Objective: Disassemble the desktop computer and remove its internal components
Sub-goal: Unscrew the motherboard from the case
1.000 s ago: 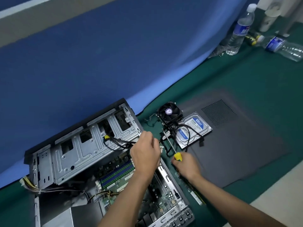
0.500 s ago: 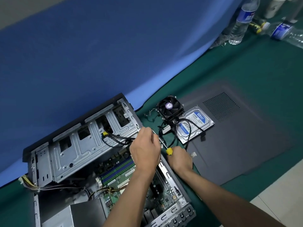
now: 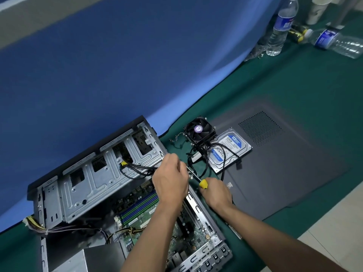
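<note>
Screwdriver [image 3: 196,176] axis: lower right to upper left, tip under left hand [image 3: 170,178].
Right hand [image 3: 215,193]: grips yellow handle.
Left hand: curled at shaft; grip unclear.

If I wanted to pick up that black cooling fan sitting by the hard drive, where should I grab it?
Probably by the two opposite sides of the square black cooling fan, reaching down from above. It lies flat on the green mat with its blades facing up, so avoid those. Black cables trail toward the silver hard drive with the blue label; lift slowly.

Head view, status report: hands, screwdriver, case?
Right hand grips yellow-handled screwdriver; left hand steadies its shaft at open grey metal computer case edge. Black cables lie close by.
</note>
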{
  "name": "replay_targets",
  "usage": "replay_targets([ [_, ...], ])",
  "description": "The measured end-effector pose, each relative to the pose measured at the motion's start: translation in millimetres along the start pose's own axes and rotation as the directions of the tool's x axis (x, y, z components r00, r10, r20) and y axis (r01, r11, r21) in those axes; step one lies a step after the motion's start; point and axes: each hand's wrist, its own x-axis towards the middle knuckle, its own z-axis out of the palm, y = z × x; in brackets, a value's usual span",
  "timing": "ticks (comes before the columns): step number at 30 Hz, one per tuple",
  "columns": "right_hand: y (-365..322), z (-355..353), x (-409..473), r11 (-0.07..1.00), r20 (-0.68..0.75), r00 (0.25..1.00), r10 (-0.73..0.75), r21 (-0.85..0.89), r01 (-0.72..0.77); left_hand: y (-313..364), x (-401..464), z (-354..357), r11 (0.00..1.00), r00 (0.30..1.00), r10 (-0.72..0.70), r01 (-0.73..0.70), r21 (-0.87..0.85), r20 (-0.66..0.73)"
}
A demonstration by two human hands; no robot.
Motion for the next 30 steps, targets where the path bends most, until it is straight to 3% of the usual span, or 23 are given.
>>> replay_targets([
  [8, -9, -42, -18, 0.993, -0.030, 0.994, -0.108, 0.038, 0.109, 2, -3, -3, 0.999, 0.997, -0.050, 0.050, 0.003, 0.051],
  [13, -30, -88, -34, 0.956, -0.041, 0.965, -0.259, -0.152, 0.250, 6, -7, -13, 0.977, 0.980, 0.160, -0.174, 0.120, 0.120],
  [16, -42, -107, -44, 0.911, 0.066, 0.955, -0.289, -0.289, 0.295, 7, -15, -20, 0.980, 0.978, 0.172, -0.181, 0.078, 0.115],
  [23, -71, -140, -61, 0.967, 0.368, 0.905, -0.213, -0.053, 0.249, -27, -37, -45, 0.995, 0.995, -0.103, 0.103, -0.017, 0.014],
  [30, -103, -124, -81, 0.919, 0.063, 0.923, -0.380, 0.139, 0.369, -54, -58, -55, 0.944, 0.943, -0.281, 0.305, -0.124, 0.175],
])
